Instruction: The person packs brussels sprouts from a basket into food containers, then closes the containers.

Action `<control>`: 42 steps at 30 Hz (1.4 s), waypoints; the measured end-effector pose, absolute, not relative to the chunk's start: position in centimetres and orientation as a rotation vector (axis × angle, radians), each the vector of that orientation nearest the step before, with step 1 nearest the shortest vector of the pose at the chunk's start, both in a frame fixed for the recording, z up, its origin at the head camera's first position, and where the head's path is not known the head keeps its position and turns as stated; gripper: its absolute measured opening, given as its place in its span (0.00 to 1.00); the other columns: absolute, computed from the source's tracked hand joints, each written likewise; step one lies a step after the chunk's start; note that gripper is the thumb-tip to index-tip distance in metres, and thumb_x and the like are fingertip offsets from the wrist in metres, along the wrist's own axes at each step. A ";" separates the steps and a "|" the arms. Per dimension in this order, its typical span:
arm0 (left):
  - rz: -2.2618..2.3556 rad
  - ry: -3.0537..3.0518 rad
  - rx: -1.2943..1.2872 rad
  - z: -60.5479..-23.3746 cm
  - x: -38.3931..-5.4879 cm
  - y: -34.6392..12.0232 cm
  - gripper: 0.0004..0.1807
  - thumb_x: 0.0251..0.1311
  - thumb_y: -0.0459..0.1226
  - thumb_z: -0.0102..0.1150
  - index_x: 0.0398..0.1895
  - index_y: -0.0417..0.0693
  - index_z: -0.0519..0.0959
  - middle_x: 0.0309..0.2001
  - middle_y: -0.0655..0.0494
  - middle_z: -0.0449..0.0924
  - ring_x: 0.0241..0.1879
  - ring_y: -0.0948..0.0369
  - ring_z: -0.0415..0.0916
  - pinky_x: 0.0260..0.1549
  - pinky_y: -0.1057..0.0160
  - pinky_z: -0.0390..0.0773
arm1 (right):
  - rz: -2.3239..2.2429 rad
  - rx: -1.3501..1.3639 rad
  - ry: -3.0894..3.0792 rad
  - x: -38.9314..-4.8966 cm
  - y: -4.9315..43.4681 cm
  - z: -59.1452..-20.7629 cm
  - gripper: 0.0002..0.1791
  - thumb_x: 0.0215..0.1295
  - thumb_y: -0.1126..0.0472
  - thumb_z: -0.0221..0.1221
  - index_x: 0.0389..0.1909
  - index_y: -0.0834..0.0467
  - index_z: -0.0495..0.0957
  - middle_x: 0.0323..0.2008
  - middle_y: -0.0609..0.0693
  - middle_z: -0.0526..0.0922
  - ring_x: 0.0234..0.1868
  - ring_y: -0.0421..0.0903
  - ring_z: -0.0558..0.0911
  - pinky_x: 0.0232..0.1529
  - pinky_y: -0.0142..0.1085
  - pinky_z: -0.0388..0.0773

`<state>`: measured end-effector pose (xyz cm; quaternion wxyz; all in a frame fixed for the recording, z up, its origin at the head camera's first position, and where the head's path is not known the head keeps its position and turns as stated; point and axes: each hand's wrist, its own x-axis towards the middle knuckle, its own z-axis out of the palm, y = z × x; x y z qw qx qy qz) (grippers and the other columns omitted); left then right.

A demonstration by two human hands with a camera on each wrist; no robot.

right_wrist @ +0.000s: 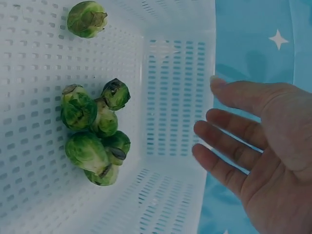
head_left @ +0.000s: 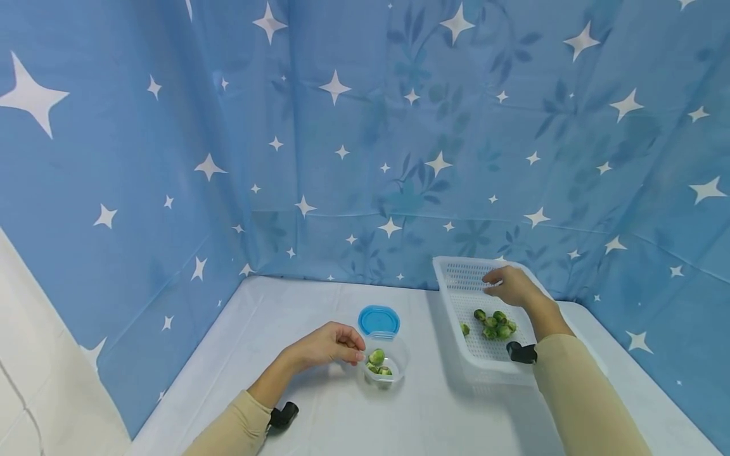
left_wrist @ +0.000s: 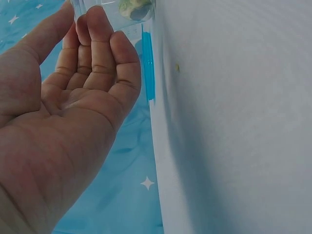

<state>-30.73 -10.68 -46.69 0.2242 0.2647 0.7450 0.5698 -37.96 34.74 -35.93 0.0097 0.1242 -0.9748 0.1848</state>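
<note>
At the rim of a small clear plastic container (head_left: pixel 397 361), the thumb and fingers of my left hand (head_left: pixel 331 345) pinch its left side. Several Brussels sprouts (head_left: pixel 376 357) lie inside it. In the left wrist view the left hand (left_wrist: pixel 78 97) has its fingertips at the container wall. Over the far part of a white perforated basket (head_left: pixel 441 272), my right hand (head_left: pixel 510 288) hovers with nothing in it. The right wrist view has the right hand (right_wrist: pixel 258 151) with its fingers apart and loosely bent, facing a cluster of Brussels sprouts (right_wrist: pixel 83 151) and one lone sprout (right_wrist: pixel 87 19).
A blue lid (head_left: pixel 379 320) lies just behind the container on the white tabletop (head_left: pixel 319 418). Blue curtains (head_left: pixel 365 139) with white stars rise along the table's back and sides. A tiny yellowish scrap (left_wrist: pixel 177 68) is on the cloth.
</note>
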 end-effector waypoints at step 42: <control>1.565 2.060 0.721 -46.2 -30.6 -10.7 0.17 0.68 0.37 0.68 0.50 0.31 0.81 0.39 0.56 0.85 0.38 0.60 0.83 0.42 0.58 0.83 | 0.977 -0.123 -3.324 -39.7 38.0 -40.8 0.24 0.72 0.65 0.59 0.66 0.70 0.74 0.66 0.73 0.71 0.64 0.73 0.74 0.51 0.60 0.81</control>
